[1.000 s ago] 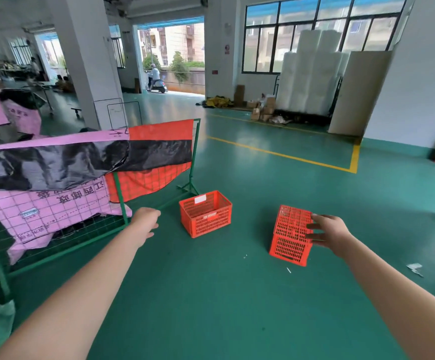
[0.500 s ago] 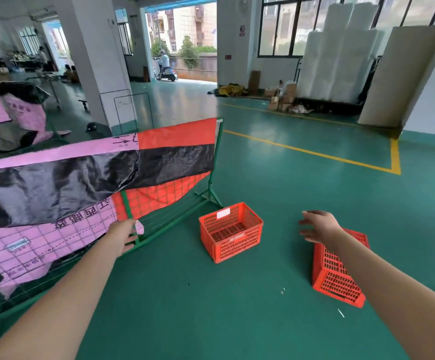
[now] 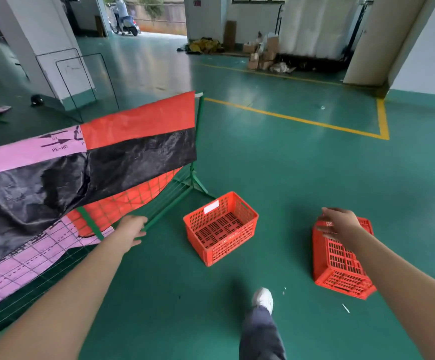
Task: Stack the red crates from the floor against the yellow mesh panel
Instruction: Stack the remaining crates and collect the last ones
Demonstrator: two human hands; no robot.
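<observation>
Red crate (image 3: 335, 271), tipped at four o'clock, sat under my right hand (image 3: 341, 224), fingers spread to grab it; left hand (image 3: 132, 227) hung loose, empty.

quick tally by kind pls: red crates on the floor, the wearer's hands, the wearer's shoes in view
red crates: 2 (upright crate, tipped crate)
hands: 2 (left hand, right hand)
shoes: 1 (white shoe)
total: 5
</observation>
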